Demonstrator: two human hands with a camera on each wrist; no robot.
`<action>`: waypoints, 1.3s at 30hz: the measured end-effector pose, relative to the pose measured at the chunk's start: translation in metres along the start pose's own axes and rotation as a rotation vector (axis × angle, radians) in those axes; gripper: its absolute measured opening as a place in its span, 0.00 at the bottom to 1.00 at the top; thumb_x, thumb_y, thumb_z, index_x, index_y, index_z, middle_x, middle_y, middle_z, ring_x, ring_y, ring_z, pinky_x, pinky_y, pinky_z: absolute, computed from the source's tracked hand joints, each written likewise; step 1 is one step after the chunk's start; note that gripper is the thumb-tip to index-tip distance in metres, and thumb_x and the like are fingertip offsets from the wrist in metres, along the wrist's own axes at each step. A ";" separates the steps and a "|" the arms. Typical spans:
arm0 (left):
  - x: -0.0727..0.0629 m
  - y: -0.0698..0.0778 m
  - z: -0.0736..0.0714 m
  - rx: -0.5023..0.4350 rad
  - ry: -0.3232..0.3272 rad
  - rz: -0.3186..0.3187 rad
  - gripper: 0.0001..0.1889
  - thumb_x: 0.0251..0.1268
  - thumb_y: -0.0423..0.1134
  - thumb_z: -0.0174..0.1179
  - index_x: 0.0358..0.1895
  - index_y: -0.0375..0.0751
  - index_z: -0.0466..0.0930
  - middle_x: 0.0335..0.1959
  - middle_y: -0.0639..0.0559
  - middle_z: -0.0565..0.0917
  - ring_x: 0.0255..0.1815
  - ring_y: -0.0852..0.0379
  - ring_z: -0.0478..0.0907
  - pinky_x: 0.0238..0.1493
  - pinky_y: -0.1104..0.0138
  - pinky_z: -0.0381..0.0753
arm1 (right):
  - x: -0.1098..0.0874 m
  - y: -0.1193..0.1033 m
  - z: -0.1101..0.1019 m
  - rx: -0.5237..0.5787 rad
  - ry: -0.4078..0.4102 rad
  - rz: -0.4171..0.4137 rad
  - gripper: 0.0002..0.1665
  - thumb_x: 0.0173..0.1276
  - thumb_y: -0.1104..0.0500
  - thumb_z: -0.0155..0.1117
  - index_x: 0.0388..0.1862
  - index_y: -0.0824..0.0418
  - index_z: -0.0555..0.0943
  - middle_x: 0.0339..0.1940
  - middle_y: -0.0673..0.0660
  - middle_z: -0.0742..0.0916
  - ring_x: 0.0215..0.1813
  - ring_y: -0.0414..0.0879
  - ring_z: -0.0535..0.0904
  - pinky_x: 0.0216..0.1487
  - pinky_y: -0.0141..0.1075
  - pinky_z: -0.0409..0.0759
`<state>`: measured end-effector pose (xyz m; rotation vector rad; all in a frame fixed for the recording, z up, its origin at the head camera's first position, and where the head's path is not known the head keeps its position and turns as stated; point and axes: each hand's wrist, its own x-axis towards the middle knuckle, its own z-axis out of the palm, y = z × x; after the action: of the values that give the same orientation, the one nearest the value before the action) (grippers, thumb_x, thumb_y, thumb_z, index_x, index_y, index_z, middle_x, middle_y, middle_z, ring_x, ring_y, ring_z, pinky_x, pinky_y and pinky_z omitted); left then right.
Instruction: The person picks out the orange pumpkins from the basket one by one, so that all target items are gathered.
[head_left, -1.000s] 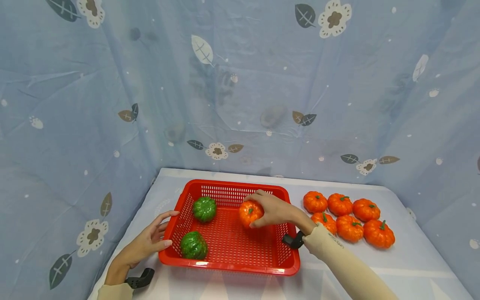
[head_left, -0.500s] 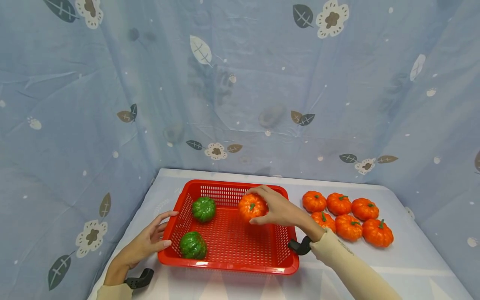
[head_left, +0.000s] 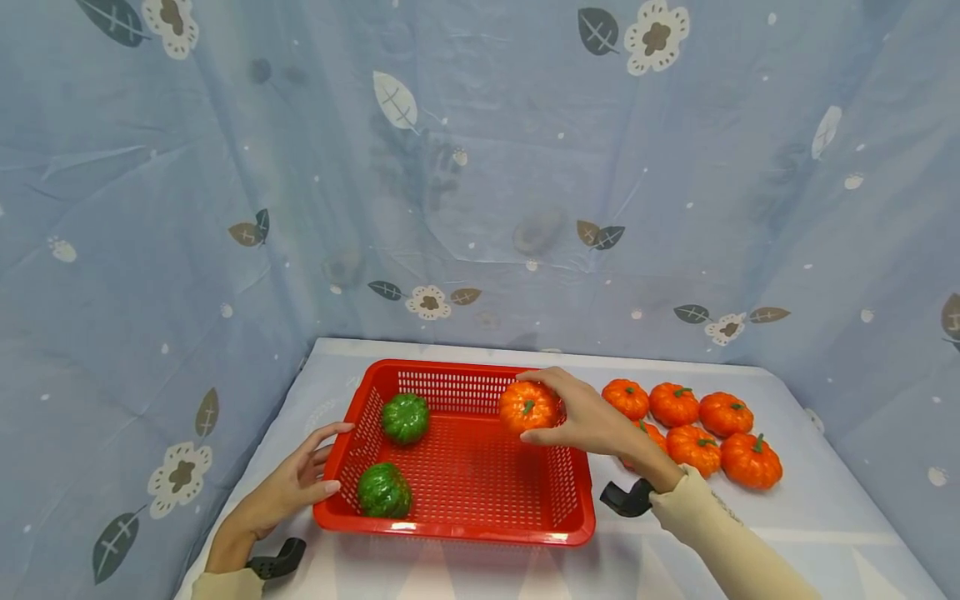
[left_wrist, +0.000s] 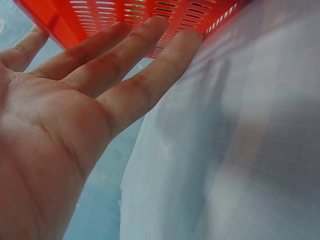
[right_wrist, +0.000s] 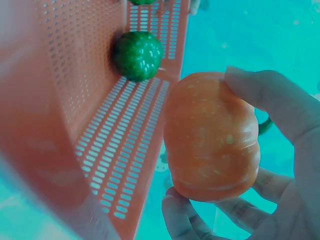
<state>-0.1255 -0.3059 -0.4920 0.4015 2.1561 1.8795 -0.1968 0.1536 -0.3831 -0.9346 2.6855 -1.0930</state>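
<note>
My right hand [head_left: 588, 411] grips a small orange pumpkin [head_left: 528, 407] between thumb and fingers, over the right part of the red basket [head_left: 456, 533]. In the right wrist view that pumpkin [right_wrist: 212, 137] hangs beside the slotted basket wall. Two green pumpkins lie on the basket's left side, one toward the back [head_left: 406, 418] and one toward the front [head_left: 384, 490]. At the basket's left side is my left hand [head_left: 288, 487], fingers extended and thumb near the rim. The left wrist view shows its fingertips [left_wrist: 185, 42] right at the slotted wall.
Right of the basket, several orange pumpkins [head_left: 696, 451] stand in two rows on the cloth-covered table [head_left: 817, 496]; my right hand and forearm partly hide one. A blue patterned curtain [head_left: 487, 208] hangs behind the table and along both sides.
My right hand has lifted the orange pumpkin from inside the basket and carried it to the right and slightly up. The left hand stays at the basket's side.
</note>
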 end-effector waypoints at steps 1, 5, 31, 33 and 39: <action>0.000 0.000 0.000 0.002 0.004 -0.002 0.41 0.69 0.31 0.63 0.81 0.50 0.52 0.76 0.26 0.59 0.70 0.29 0.68 0.53 0.54 0.85 | -0.002 0.002 -0.001 0.006 0.007 0.005 0.46 0.58 0.40 0.80 0.73 0.45 0.71 0.65 0.46 0.77 0.57 0.45 0.77 0.50 0.41 0.82; -0.001 0.001 0.001 0.009 0.011 -0.011 0.41 0.69 0.32 0.63 0.81 0.50 0.52 0.76 0.25 0.59 0.70 0.28 0.68 0.53 0.54 0.85 | -0.012 0.009 -0.006 0.035 0.032 0.015 0.47 0.58 0.40 0.80 0.74 0.47 0.71 0.66 0.46 0.77 0.56 0.45 0.78 0.51 0.42 0.82; 0.000 0.005 0.004 0.016 0.023 -0.018 0.41 0.69 0.32 0.63 0.81 0.49 0.52 0.76 0.25 0.59 0.70 0.29 0.68 0.52 0.53 0.86 | -0.102 0.057 -0.036 0.027 0.208 0.229 0.47 0.57 0.37 0.79 0.74 0.40 0.70 0.69 0.55 0.76 0.61 0.57 0.75 0.54 0.55 0.80; 0.000 0.005 0.004 0.022 0.026 -0.018 0.41 0.68 0.32 0.63 0.81 0.49 0.52 0.76 0.25 0.59 0.70 0.29 0.68 0.52 0.53 0.86 | -0.110 0.062 -0.035 0.008 0.218 0.256 0.48 0.56 0.36 0.80 0.74 0.39 0.70 0.68 0.55 0.77 0.60 0.56 0.75 0.53 0.52 0.80; -0.001 0.005 0.004 0.017 0.027 -0.023 0.41 0.68 0.31 0.63 0.81 0.49 0.53 0.76 0.25 0.59 0.70 0.29 0.67 0.53 0.53 0.86 | -0.132 0.077 -0.032 -0.029 0.239 0.290 0.48 0.56 0.37 0.80 0.73 0.46 0.72 0.66 0.55 0.79 0.54 0.53 0.76 0.44 0.43 0.81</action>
<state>-0.1229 -0.3019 -0.4875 0.3545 2.1862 1.8659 -0.1384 0.2918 -0.4278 -0.4188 2.9098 -1.1666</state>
